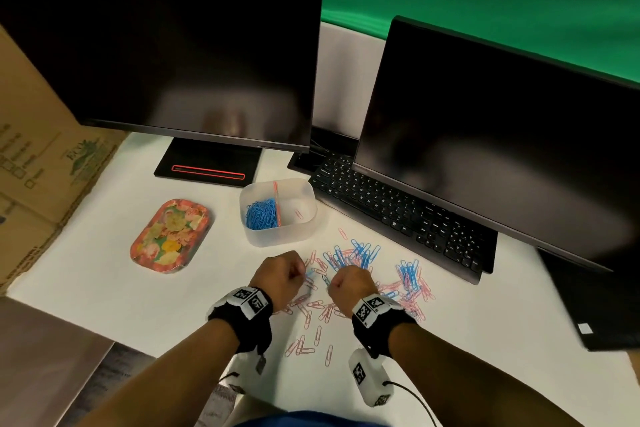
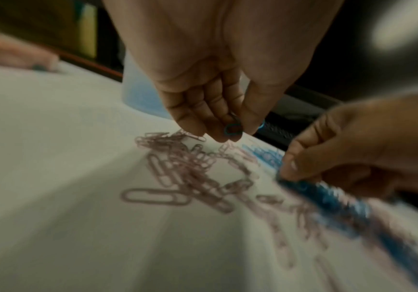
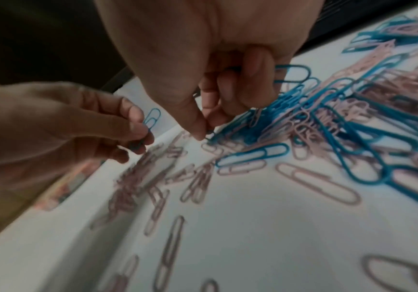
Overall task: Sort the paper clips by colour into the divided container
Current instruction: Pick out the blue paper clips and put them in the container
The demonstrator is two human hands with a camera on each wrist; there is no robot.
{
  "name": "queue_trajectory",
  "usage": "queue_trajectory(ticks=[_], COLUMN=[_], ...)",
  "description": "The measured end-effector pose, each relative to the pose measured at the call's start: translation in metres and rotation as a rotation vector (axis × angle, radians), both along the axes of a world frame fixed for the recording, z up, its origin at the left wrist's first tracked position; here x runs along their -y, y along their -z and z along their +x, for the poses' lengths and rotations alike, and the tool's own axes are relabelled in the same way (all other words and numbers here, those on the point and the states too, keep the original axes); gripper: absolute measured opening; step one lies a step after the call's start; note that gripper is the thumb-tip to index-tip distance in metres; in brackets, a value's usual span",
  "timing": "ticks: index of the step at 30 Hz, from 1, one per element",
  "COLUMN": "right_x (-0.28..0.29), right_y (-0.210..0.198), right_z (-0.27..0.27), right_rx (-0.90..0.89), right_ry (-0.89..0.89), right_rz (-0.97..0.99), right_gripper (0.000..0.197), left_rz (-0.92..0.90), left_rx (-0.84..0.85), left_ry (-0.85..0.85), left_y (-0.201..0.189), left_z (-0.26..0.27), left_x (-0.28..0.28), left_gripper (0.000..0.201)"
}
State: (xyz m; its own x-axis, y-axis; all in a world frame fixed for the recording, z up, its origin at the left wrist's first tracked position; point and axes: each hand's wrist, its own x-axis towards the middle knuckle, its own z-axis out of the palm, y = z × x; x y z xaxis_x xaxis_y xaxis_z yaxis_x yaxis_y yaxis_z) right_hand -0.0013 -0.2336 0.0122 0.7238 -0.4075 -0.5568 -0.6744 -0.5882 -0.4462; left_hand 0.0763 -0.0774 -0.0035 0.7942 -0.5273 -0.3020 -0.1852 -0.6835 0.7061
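Fingertips of the left hand [image 3: 60, 126] pinch a slim blue wire paper clip [image 3: 151, 118], its long axis pointing to one o'clock above the grip. Right hand [image 3: 210, 65], curled, clutches several blue clips [image 3: 291, 74] jutting toward three o'clock over the scattered pile.

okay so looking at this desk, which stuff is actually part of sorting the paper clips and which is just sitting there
Part of the job:
divided container, blue clips in its left half
mixed blue and pink clips on the table
left hand, pinching a blue clip
right hand, pinching blue clips from the pile

Just lying about:
floral tray
two monitors
keyboard
cardboard box
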Motion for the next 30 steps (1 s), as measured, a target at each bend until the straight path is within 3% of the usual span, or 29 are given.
queue_trajectory(ticks=[2,4,6,11,13,16,20,23,25,27,30], right_x=[0.003,0.003,0.002,-0.006,-0.009,-0.010,-0.009,0.001,0.014,0.028,0.038], right_y=[-0.008,-0.017,-0.025,-0.043,-0.049,-0.052,-0.061,-0.069,-0.063,-0.051,-0.036], right_z=[-0.003,-0.001,0.005,0.019,0.023,0.033,0.040,0.040,0.039,0.033,0.016], right_rx=[0.104,0.177,0.204,0.211,0.233,0.273,0.309,0.406,0.465,0.448,0.238], right_ry=[0.045,0.071,0.061,0.006,0.013,0.104,0.287,0.339,0.377,0.329,0.022], right_rz=[0.055,0.106,0.148,0.163,0.179,0.288,0.621,0.713,0.634,0.407,0.040], right_gripper=[0.014,0.010,0.004,0.010,0.006,0.015,0.021,0.010,0.011,0.020,0.022], left_rz=[-0.147,-0.348,-0.525,-0.714,-0.734,-0.778,-0.805,-0.788,-0.794,-0.789,-0.718], left_rx=[-0.183,-0.478,-0.716,-1.045,-1.094,-1.106,-1.140,-1.116,-1.117,-1.111,-1.071], left_ry=[-0.178,-0.358,-0.479,-0.628,-0.669,-0.701,-0.723,-0.744,-0.739,-0.735,-0.736], left_y=[0.000,-0.002,-0.009,-0.021,-0.021,-0.022,-0.022,-0.027,-0.029,-0.029,-0.025], left_z=[0.002,0.002,-0.001,-0.013,-0.016,-0.018,-0.020,-0.018,-0.014,-0.010,-0.008], left_x=[0.002,0.007,0.014,0.035,0.041,0.046,0.049,0.045,0.040,0.037,0.035], left_gripper=[0.021,0.031,0.026,0.023,0.035,0.046,0.049,0.047,0.045,0.043,0.041])
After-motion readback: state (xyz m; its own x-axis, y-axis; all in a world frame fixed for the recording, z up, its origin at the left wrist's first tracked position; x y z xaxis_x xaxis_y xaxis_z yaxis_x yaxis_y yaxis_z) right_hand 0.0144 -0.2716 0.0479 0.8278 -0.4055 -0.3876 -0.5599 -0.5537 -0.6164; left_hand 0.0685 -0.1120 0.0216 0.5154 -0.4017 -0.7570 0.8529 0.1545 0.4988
